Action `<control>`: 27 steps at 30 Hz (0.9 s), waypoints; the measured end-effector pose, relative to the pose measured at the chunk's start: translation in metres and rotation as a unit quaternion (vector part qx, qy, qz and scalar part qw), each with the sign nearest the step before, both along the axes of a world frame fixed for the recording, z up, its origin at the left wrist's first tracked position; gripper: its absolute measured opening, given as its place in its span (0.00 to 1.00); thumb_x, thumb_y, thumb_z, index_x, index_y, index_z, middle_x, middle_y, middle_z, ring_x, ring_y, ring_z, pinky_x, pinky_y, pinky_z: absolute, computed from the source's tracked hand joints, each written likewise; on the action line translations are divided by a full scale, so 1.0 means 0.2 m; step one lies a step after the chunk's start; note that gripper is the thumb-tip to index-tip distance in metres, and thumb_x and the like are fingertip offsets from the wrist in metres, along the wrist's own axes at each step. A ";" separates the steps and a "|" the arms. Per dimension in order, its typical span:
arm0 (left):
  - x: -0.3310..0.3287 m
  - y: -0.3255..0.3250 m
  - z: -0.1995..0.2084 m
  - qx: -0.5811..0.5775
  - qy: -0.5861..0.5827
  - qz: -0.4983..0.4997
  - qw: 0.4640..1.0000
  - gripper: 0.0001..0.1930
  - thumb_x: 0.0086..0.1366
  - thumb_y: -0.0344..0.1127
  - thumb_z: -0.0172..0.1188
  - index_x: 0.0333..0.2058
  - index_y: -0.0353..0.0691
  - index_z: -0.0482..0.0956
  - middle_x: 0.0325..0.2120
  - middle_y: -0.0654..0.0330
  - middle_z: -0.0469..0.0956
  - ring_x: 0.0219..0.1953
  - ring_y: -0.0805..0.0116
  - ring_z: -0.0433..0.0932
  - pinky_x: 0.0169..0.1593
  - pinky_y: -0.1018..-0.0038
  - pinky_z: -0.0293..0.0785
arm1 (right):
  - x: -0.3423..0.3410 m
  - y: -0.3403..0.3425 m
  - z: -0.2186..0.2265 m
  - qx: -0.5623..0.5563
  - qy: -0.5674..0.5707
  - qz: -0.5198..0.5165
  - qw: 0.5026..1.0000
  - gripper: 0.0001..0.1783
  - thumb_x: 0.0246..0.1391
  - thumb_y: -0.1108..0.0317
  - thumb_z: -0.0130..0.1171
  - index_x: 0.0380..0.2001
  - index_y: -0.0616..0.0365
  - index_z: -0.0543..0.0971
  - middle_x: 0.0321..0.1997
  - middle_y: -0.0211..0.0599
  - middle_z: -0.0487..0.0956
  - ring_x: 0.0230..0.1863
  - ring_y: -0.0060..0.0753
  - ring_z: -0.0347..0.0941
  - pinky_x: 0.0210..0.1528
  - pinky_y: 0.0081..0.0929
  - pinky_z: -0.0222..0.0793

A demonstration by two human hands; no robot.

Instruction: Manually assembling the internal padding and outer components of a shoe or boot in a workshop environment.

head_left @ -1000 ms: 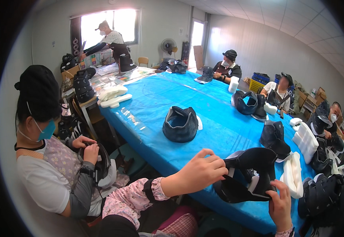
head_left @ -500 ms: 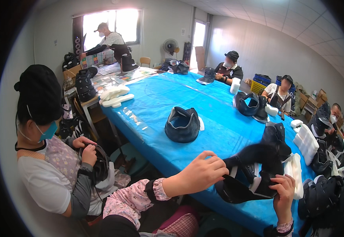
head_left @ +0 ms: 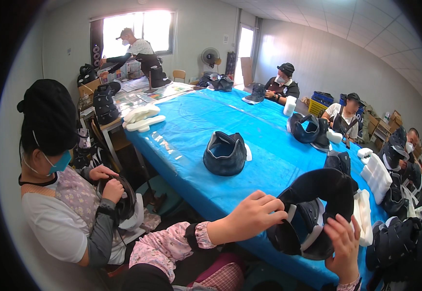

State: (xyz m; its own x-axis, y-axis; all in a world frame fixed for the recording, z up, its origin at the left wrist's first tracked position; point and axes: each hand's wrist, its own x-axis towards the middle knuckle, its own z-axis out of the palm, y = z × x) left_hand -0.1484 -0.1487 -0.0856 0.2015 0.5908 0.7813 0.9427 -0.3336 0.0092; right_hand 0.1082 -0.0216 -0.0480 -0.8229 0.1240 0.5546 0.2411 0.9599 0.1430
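Observation:
Over the near edge of the table I hold a black shoe upper [head_left: 317, 182], a high, padded one with pale edging inside. Its opening is tilted toward me, and the collar arches up and over to the right. The fingers of my left hand [head_left: 257, 218] are closed on its left rim. My right hand [head_left: 343, 245] grips the right side, fingers lying along the dark material and thumb hidden. Another black shoe upper [head_left: 224, 154] stands alone on the table farther left, a small white piece [head_left: 248, 152] at its side.
Blue sheeting [head_left: 186, 126] covers the long table. White foam pieces [head_left: 144, 119] lie at its far left corner, more white foam [head_left: 377, 177] at the right. Black uppers [head_left: 395, 242] crowd the right edge. A masked co-worker [head_left: 70, 208] sits close on my left; several others work around the table.
The held upper has turned, its collar now arching higher and farther right with the opening more visible. My left hand has shifted slightly right; both hands keep their hold.

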 end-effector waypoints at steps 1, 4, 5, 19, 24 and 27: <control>0.01 0.01 0.00 -0.001 -0.009 0.003 1.000 0.11 0.53 0.32 0.61 0.37 0.49 0.75 0.34 0.69 0.73 0.39 0.72 0.73 0.43 0.72 0.64 | 0.01 -0.03 0.01 0.010 -0.019 0.019 1.000 0.26 0.30 0.79 0.49 0.41 0.59 0.76 0.48 0.39 0.75 0.56 0.40 0.68 0.67 0.47 0.47; 0.06 0.03 -0.01 -0.006 -0.021 0.011 1.000 0.12 0.53 0.31 0.60 0.38 0.49 0.76 0.32 0.67 0.72 0.37 0.71 0.72 0.42 0.73 0.64 | -0.04 -0.10 0.00 -0.063 -0.036 0.089 0.993 0.21 0.29 0.76 0.50 0.33 0.57 0.79 0.39 0.35 0.78 0.44 0.40 0.74 0.54 0.43 0.64; 0.08 0.04 -0.01 -0.008 -0.023 0.015 1.000 0.13 0.52 0.30 0.60 0.38 0.50 0.76 0.32 0.66 0.72 0.36 0.70 0.72 0.42 0.73 0.64 | -0.05 -0.14 0.00 -0.075 -0.044 0.087 0.992 0.20 0.29 0.75 0.51 0.33 0.57 0.79 0.38 0.34 0.78 0.42 0.39 0.75 0.51 0.42 0.66; 0.15 0.11 -0.05 -0.048 -0.055 -0.056 0.996 0.05 0.55 0.35 0.62 0.30 0.46 0.76 0.29 0.69 0.71 0.31 0.72 0.71 0.35 0.74 0.62 | 0.07 0.07 0.16 0.050 0.098 -0.176 0.978 0.16 0.44 0.80 0.49 0.39 0.64 0.77 0.48 0.43 0.73 0.55 0.47 0.66 0.60 0.40 0.58; 0.21 0.13 -0.02 -0.041 -0.045 -0.067 0.996 0.06 0.54 0.35 0.62 0.31 0.46 0.76 0.29 0.69 0.71 0.32 0.71 0.71 0.36 0.74 0.62 | 0.01 -0.22 0.17 -0.061 0.065 -0.018 0.996 0.20 0.48 0.73 0.55 0.47 0.62 0.73 0.43 0.48 0.75 0.43 0.51 0.72 0.46 0.37 0.67; 0.28 0.20 0.00 -0.032 -0.032 -0.106 0.993 0.07 0.54 0.36 0.61 0.32 0.46 0.75 0.30 0.68 0.71 0.34 0.71 0.71 0.37 0.74 0.62 | 0.01 -0.26 0.06 -0.131 0.001 -0.057 0.990 0.12 0.53 0.73 0.55 0.41 0.57 0.74 0.35 0.42 0.74 0.30 0.47 0.74 0.29 0.33 0.69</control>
